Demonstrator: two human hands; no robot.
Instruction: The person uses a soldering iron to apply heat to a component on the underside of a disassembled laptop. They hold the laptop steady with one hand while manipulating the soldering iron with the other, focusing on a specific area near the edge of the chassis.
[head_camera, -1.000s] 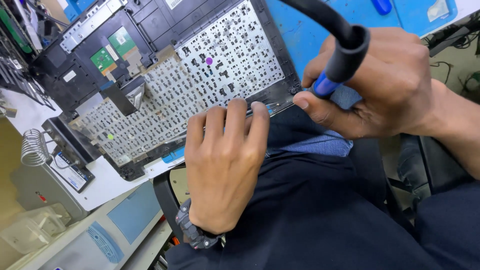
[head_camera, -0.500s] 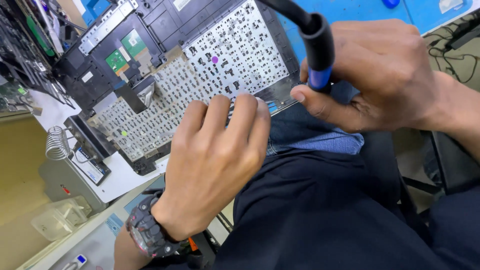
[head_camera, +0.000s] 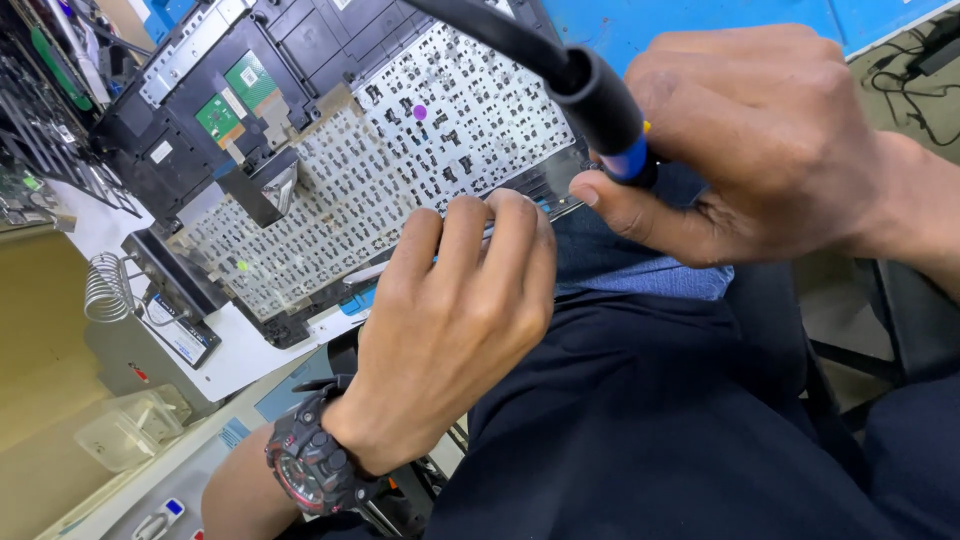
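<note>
Flat perforated silver-white metal keyboard backplate (head_camera: 400, 160), dotted all over with small dark cutouts, one purple dot and one yellow-green dot on it. Black plastic laptop shell (head_camera: 300, 40) around it, small green circuit boards with white labels. Black tubular soldering-iron handle (head_camera: 590, 90) with a blue band and a bit of yellow. Bright blue work mat (head_camera: 700, 20). Black wristwatch with red accents (head_camera: 310, 465). Dark navy trousers (head_camera: 650, 420). Silver wire coil stand (head_camera: 108, 288).

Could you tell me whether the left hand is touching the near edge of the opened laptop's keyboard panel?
Touching. The head view shows the left hand with its fingertips pressed on the near edge of the keyboard panel, no gap visible.
</note>
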